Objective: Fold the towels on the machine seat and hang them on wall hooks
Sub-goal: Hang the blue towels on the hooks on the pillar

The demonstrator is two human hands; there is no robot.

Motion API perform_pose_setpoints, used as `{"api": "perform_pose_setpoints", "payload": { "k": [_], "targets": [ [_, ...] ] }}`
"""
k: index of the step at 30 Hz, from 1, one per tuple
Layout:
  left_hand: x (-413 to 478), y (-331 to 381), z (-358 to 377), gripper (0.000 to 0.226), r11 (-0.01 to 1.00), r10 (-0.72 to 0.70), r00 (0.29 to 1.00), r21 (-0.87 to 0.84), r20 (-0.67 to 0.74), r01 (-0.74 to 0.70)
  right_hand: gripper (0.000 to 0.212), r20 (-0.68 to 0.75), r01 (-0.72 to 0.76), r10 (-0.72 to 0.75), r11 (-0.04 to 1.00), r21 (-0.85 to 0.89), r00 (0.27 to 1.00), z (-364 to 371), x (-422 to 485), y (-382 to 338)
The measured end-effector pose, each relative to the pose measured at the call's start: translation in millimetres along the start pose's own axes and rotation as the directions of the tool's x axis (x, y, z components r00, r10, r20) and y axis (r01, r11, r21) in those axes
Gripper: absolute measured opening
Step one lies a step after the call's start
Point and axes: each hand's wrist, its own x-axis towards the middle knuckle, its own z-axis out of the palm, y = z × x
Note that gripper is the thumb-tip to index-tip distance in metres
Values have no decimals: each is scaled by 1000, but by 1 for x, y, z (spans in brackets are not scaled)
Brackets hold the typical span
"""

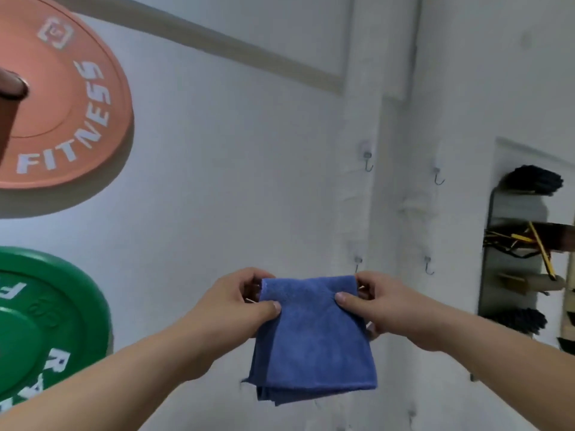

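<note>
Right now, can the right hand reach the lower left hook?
Probably yes: the right hand, pinching the blue towel, sits below the lower left hook with nothing between them; depth to the wall is unclear.

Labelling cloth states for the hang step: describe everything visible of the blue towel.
The blue towel looks like soft terry cloth, folded into a rough rectangle, layers showing at its bottom edge. It hangs in the air before the white wall, its top edge near a wall hook. The left hand pinches its top left corner, the right hand its top right.
</note>
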Motion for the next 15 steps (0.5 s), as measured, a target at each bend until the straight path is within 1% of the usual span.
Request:
{"api": "perform_pose_setpoints", "payload": {
  "k": [2, 5, 10, 12, 14, 15],
  "targets": [
    [52, 2, -6, 23, 999, 41, 999, 5, 16, -41, 34, -94, 16, -19, 999, -28, 995, -15, 39, -4],
    [126, 7, -11, 21, 994, 109, 993, -6, 53, -109, 26, -192, 23, -35, 998, -64, 981, -40, 89, -12],
    [232, 38, -3, 19, 963, 264, 959, 33, 107, -269, 20, -334, 41, -79, 992, -120, 939, -100, 147, -30],
    [264, 53, 5, 24, 941, 326, 938, 52, 120, -334, 22, -349, 65, -114, 987, -150, 930, -122, 162, -36],
    [290, 67, 15, 35, 916, 386, 914, 67, 128, -396, 29, -353, 86, -155, 975, -205, 923, -143, 174, -43],
    [301, 73, 20, 40, 903, 412, 901, 71, 134, -424, 28, -357, 97, -177, 968, -232, 917, -155, 179, -46]
  ]
}}
